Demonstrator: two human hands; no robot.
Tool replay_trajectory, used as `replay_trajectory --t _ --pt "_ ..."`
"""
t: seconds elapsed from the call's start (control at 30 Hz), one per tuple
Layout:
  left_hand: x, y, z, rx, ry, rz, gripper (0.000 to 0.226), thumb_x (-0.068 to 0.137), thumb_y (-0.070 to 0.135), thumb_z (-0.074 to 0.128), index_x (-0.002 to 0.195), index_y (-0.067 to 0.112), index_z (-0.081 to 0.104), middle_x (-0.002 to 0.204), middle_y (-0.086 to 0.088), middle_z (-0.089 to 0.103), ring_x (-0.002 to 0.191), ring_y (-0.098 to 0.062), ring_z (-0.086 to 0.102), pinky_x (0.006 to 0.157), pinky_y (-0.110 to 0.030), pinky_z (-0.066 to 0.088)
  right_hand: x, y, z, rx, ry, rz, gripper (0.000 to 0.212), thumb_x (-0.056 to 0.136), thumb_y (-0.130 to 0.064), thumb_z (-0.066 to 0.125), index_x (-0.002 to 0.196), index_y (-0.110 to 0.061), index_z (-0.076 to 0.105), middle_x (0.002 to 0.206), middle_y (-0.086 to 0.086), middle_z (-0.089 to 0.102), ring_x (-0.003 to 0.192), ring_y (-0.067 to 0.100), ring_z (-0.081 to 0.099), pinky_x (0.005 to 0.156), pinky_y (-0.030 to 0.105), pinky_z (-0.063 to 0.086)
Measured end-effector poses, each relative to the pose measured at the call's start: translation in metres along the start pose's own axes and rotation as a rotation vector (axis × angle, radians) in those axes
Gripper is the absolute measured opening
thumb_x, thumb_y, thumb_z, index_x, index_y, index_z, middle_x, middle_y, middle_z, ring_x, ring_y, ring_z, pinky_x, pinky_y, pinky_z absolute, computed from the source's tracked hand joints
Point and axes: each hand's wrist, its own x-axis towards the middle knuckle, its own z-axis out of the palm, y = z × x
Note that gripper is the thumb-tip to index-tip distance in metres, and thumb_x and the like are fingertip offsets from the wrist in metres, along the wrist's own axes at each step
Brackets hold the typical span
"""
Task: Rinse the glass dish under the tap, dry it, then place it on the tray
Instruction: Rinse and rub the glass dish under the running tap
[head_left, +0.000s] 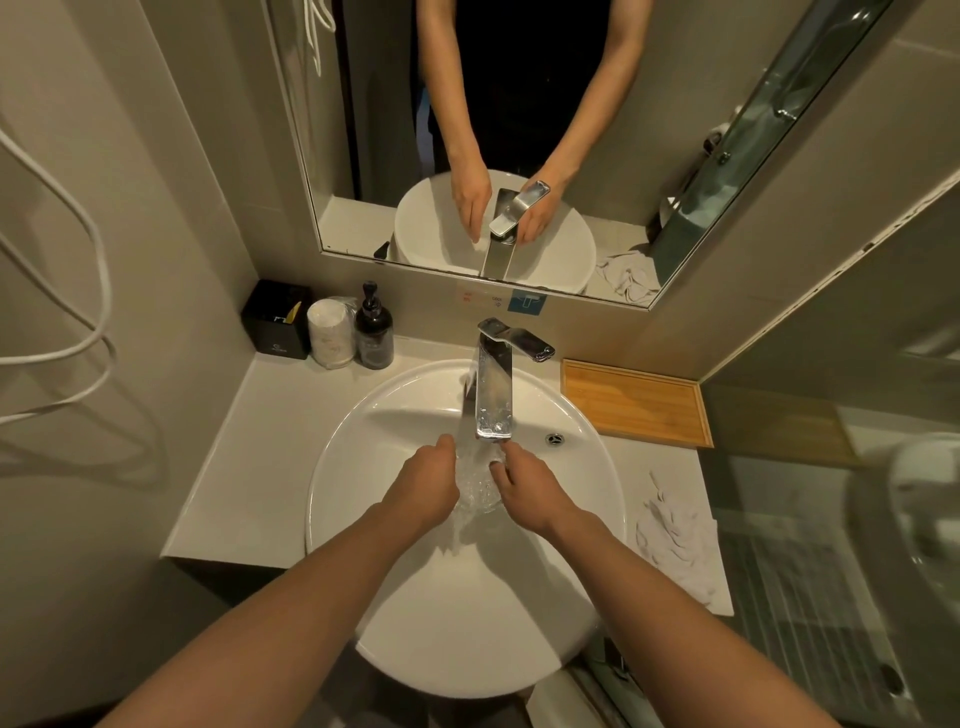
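Upper left of frame: white cord (78, 291) looped against the grey tiled wall. On the pale countertop (270, 426), left of centre, a row: matte black box (276, 319), wrapped white paper cups (331, 332), dark pump bottle (374, 332), all touching or just beside one another.

Centre: round white ceramic basin (363, 467), glossy. Chrome tap (494, 395), a flat-sided spout, running; the stream falls between the hands.

Left hand (423, 486) curled on the left edge of the glass dish (479, 486); right hand (530, 491) curled on its right edge, thumb over the rim. Both grasp the dish, which sits mid-frame directly under the spout, over the bowl. Dish is clear, seemingly patterned glass; water blurs its outline, so its long axis cannot be told. Wet and slick, by my judgement.

Right of centre: white crumpled cloth (675, 535) on the counter at the basin's right edge. Above it, at the right back corner, shallow rectangular bamboo tray (636, 400), matte wood, long side running left to right.

Key relation: cloth and tray both lie to the right of the dish, cloth nearer, so the right hand is the nearer for both. Rinse step in hand; drying and placing not yet done.
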Motion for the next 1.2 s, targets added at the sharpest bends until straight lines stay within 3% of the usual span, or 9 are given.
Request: replay_trajectory --t 0.13,0.27,0.4,0.53,0.6,0.77,1.0,1.07,1.2 --pt "-0.004 0.004 0.009 -0.097 -0.004 -0.049 0.019 0.092 0.005 0.046 0.111 0.006 0.046 0.104 -0.018 0.065 0.084 -0.034 0.062 0.071 -0.04 0.049 -0.004 0.003 0.002 0.009 -0.044 0.053 0.029 0.108 -0.021 0.035 0.129 -0.003 0.045 0.106 0.025 0.068 0.089 0.039 0.068 0.082 0.051 0.055" --pt "0.003 0.004 0.004 -0.095 0.02 0.035 0.021 0.103 0.016 0.043 0.12 0.004 0.047 0.105 -0.022 0.065 0.091 -0.038 0.065 0.079 -0.046 0.054 0.001 0.001 -0.002 -0.06 -0.012 -0.012 0.027 0.108 -0.017 0.036 0.13 -0.007 0.047 0.096 0.018 0.065 0.079 0.03 0.058 0.069 0.04 0.045" --pt "0.004 0.0 0.001 -0.193 0.049 0.002 0.022 0.105 0.02 0.04 0.118 0.005 0.048 0.101 -0.02 0.066 0.086 -0.037 0.067 0.079 -0.051 0.057 0.002 0.004 -0.001 0.059 0.051 0.048 0.034 0.107 -0.022 0.041 0.137 -0.008 0.049 0.109 0.015 0.066 0.098 0.034 0.063 0.073 0.033 0.038" --pt "-0.001 0.002 0.008 -0.369 0.019 -0.069 0.02 0.104 0.022 0.044 0.108 0.003 0.047 0.103 -0.021 0.067 0.082 -0.034 0.069 0.069 -0.045 0.059 -0.001 0.01 0.002 0.177 0.012 0.127 0.03 0.107 -0.023 0.04 0.133 -0.01 0.047 0.106 0.019 0.069 0.087 0.034 0.07 0.075 0.046 0.059" --pt "0.001 0.003 0.004 -0.335 -0.001 -0.053 0.021 0.102 0.023 0.047 0.11 0.004 0.048 0.105 -0.021 0.067 0.083 -0.034 0.067 0.068 -0.041 0.056 -0.002 0.01 0.0 0.159 0.015 0.095 0.029 0.108 -0.022 0.038 0.132 -0.01 0.047 0.109 0.02 0.069 0.09 0.035 0.069 0.079 0.049 0.059" --pt "0.007 0.001 -0.001 -0.168 -0.005 0.05 0.026 0.103 0.021 0.048 0.124 0.006 0.05 0.114 -0.022 0.067 0.099 -0.039 0.066 0.087 -0.047 0.054 0.002 0.01 -0.002 0.065 0.027 -0.002 0.033 0.108 -0.024 0.042 0.139 -0.012 0.048 0.114 0.015 0.069 0.088 0.024 0.058 0.072 0.034 0.04" --pt "-0.004 0.001 0.015 -0.28 0.017 -0.035 0.022 0.104 0.021 0.045 0.115 0.003 0.047 0.105 -0.021 0.067 0.09 -0.036 0.066 0.078 -0.045 0.055 -0.001 0.013 0.004 0.185 -0.013 0.118 0.023 0.109 -0.026 0.039 0.12 -0.009 0.05 0.102 0.017 0.068 0.076 0.03 0.07 0.069 0.041 0.06" --pt "-0.002 0.001 0.012 -0.214 0.01 -0.015 0.022 0.104 0.022 0.045 0.115 0.003 0.047 0.104 -0.021 0.067 0.091 -0.038 0.066 0.08 -0.046 0.055 0.0 0.013 0.002 0.098 0.002 0.073 0.024 0.108 -0.026 0.04 0.122 -0.008 0.05 0.104 0.015 0.067 0.085 0.035 0.068 0.076 0.047 0.058" --pt "0.002 0.0 0.007 -0.121 0.026 0.031 0.017 0.104 0.019 0.044 0.111 0.004 0.047 0.102 -0.021 0.067 0.089 -0.037 0.065 0.077 -0.044 0.051 0.001 0.01 0.002 0.068 0.014 0.041 0.031 0.108 -0.029 0.043 0.13 -0.009 0.05 0.109 0.013 0.068 0.095 0.033 0.065 0.076 0.039 0.048"
